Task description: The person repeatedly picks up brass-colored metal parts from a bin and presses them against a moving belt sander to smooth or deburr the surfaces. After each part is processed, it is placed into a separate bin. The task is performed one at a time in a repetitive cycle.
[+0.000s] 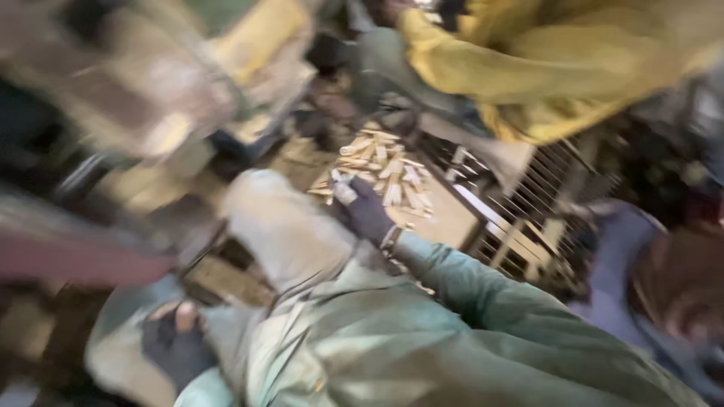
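The view is badly blurred. My right hand (368, 214), in a dark glove with a green sleeve, is closed around a small pale piece (343, 188) at the edge of a pile of short pale wooden sticks (386, 170). My left hand (178, 345), also dark-gloved, lies at the lower left against a pale sack (275, 230) that runs across my lap. Its fingers look curled, but the blur hides whether they grip the sack.
A person in a yellow garment (543, 68) leans in at the upper right. Another person in blue (626, 256) is at the right edge. A slatted wooden frame (528, 218) stands right of the stick pile. A reddish sleeve (68, 260) crosses the left.
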